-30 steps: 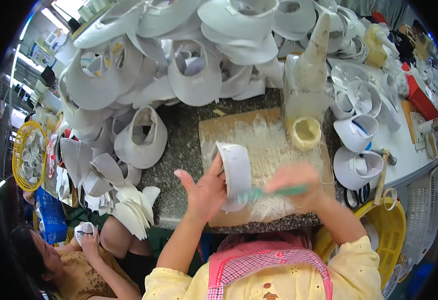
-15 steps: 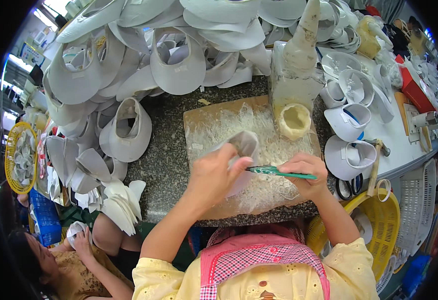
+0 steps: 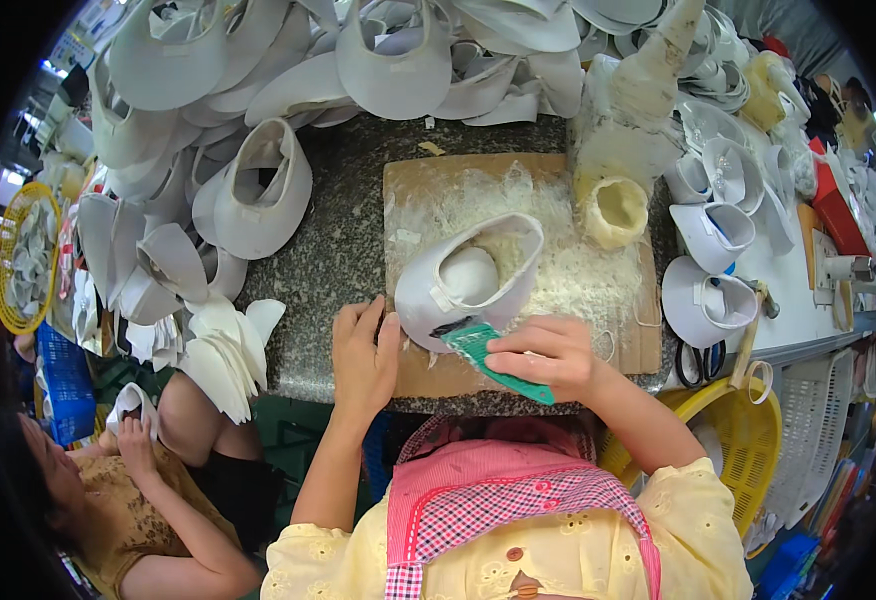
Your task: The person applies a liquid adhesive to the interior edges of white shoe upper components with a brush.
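Observation:
A white visor-shaped shoe upper (image 3: 470,280) lies open side up on a glue-crusted wooden board (image 3: 628,335). My left hand (image 3: 363,352) presses against its near left edge, fingers spread upward. My right hand (image 3: 545,354) grips a green brush (image 3: 488,360) whose bristle end touches the near rim of the upper. A glue-coated pot (image 3: 613,210) stands on the board's far right corner, with a crusted glue bottle (image 3: 648,85) behind it.
Heaps of white uppers (image 3: 258,190) cover the back and left of the granite counter (image 3: 333,260). More uppers (image 3: 703,300), scissors (image 3: 696,362) and a hammer lie at the right. A yellow basket (image 3: 758,440) sits lower right. A seated person (image 3: 128,480) works at lower left.
The upper was held upright in my left hand, then laid down on the board open side up. My right hand brought the green brush to its near rim.

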A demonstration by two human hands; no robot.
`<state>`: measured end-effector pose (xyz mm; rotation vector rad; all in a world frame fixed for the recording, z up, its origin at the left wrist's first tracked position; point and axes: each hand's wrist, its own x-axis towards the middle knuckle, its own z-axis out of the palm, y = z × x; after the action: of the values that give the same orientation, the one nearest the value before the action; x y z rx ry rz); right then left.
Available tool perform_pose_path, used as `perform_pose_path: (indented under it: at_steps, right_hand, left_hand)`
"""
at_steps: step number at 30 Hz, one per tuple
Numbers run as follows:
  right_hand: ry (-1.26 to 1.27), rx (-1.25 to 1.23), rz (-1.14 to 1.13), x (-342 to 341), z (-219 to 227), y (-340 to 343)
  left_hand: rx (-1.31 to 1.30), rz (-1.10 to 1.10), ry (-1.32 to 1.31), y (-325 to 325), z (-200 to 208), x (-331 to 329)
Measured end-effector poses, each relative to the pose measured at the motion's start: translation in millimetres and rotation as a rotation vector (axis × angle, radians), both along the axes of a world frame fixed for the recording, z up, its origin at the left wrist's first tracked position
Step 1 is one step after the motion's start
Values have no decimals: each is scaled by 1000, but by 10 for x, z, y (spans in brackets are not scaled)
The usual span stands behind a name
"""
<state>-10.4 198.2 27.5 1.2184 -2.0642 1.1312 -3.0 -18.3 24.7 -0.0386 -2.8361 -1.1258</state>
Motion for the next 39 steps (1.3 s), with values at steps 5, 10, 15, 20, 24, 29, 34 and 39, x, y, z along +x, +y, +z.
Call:
perform_pose_path:
  at_steps: [5, 10, 15, 20, 24, 29, 34, 39]
  right_hand:
    - [-85, 102, 53, -209, 94, 358]
    - [-218, 114, 131, -246, 488, 312]
    - [-328, 304, 254, -483, 296, 144]
    - [-400, 463, 137, -530, 657, 653]
    - [-585, 138, 156, -325, 837, 461]
    - [-993, 65, 75, -121, 582, 135]
    - [-1531, -362, 340, -92, 488, 231]
    - [-1318, -377, 120, -11, 854, 314]
  left_hand:
    - [44, 18, 13, 13, 23, 1]
    - [53, 17, -45, 43, 9, 34]
    - [200, 18, -43, 55, -18, -47]
    - [500, 45, -145, 53, 13, -17]
    - [1089, -10, -321, 149, 145, 1]
    - [1222, -36, -533, 166, 190, -11]
    - [1152, -213, -258, 272, 151, -53]
    - [1158, -129, -420, 260, 245, -135]
